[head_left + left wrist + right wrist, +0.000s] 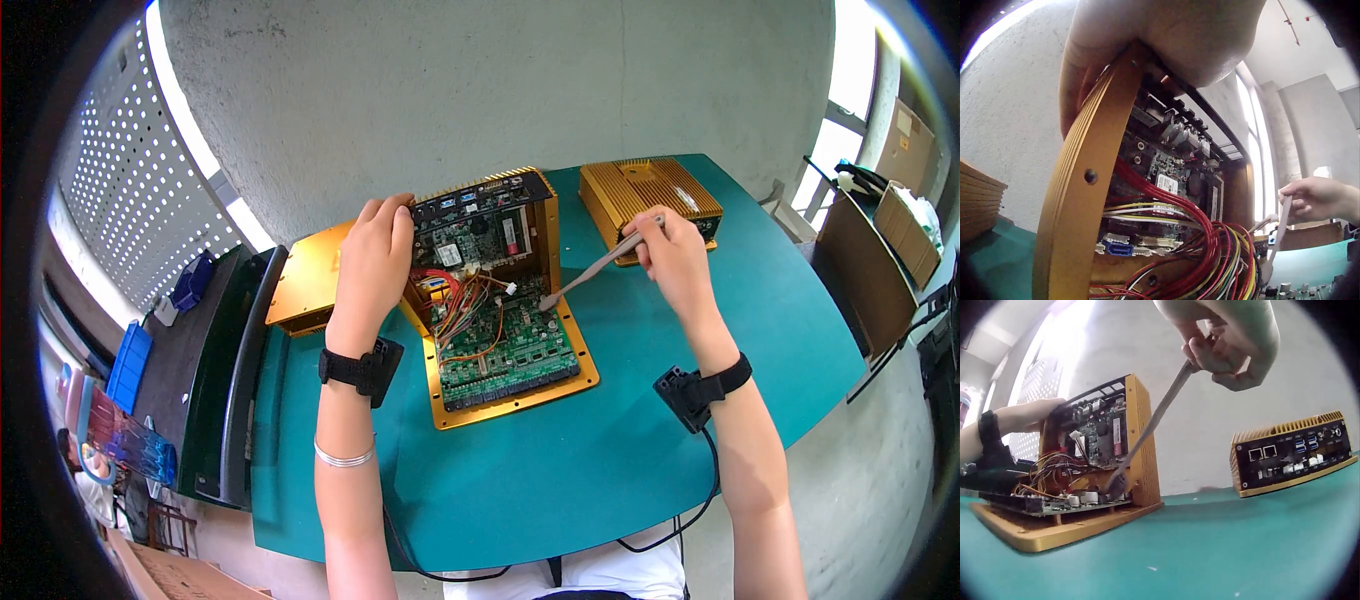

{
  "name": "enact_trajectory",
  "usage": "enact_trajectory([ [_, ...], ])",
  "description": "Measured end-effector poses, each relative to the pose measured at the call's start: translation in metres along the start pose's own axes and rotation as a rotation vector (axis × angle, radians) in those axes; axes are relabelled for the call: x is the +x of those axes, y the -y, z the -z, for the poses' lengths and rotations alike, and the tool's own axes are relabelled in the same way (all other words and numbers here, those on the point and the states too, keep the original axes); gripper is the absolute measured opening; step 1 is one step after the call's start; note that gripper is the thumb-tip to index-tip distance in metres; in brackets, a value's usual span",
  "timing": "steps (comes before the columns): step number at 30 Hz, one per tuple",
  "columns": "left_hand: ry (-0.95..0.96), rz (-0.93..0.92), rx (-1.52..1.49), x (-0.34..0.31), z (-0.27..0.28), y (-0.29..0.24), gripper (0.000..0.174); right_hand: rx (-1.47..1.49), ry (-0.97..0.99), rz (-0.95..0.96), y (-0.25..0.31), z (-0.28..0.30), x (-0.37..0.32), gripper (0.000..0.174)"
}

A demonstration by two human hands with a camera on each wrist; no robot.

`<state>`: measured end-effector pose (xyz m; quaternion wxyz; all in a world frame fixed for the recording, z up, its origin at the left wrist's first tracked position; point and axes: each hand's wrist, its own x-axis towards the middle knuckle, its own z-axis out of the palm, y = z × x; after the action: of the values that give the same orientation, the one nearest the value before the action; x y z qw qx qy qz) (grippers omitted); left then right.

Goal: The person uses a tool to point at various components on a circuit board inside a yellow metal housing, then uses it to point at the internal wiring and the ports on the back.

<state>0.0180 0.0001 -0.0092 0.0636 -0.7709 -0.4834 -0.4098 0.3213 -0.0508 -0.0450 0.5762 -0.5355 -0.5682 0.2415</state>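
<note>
An opened gold case [549, 235] stands upright on its gold base plate [590, 365], which carries a green circuit board [530, 350]. Bundled red, yellow and black wires [1210, 250] run between the two parts. My left hand [376, 265] grips the top left corner of the upright case, its fingers over the edge. In my right hand [680, 265] a thin grey brush [600, 266] is pinched near its end and slants down leftward. The brush's dark head [1117, 484] touches or hovers at the board's far right part; contact cannot be told.
A closed, finned gold box [650, 190] sits at the back right of the green table [660, 450]. Another gold case part [310, 275] lies left of the opened one. A dark shelf with a blue bin [129, 367] stands left, cardboard boxes [910, 150] at right.
</note>
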Motion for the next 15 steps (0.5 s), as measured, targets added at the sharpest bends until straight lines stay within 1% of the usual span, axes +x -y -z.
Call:
enact_trajectory([
  [3,0.002,0.007,-0.002,0.000,0.000,0.000,0.035,-0.026,-0.045,-0.014,-0.004,0.005,0.005,0.024],
  [5,0.003,0.009,-0.001,0.000,0.000,0.001,0.035,0.157,0.016,-0.035,-0.007,0.006,0.007,0.024],
  [6,0.002,0.003,-0.002,0.000,-0.001,0.002,0.035,0.156,0.017,-0.036,-0.008,0.004,0.007,0.024],
  [8,0.002,-0.004,-0.004,0.000,-0.001,0.002,0.035,0.150,0.128,-0.057,-0.007,0.000,0.005,0.024],
  [9,0.002,-0.002,-0.007,0.000,-0.001,0.002,0.035,0.151,0.126,-0.058,-0.008,-0.001,0.004,0.024],
  [11,0.003,0.000,-0.009,0.000,-0.001,0.001,0.035,0.051,0.054,-0.051,-0.011,-0.003,0.003,0.024],
  [12,0.003,0.008,-0.012,0.000,-0.001,0.001,0.035,0.051,0.054,-0.052,-0.011,-0.001,0.003,0.024],
  [14,0.002,0.016,-0.015,0.000,-0.001,0.000,0.035,-0.003,-0.041,-0.035,-0.012,0.004,0.006,0.024],
  [15,0.000,0.011,-0.010,0.000,-0.001,0.001,0.035,-0.003,-0.040,-0.035,-0.014,0.007,0.008,0.024],
])
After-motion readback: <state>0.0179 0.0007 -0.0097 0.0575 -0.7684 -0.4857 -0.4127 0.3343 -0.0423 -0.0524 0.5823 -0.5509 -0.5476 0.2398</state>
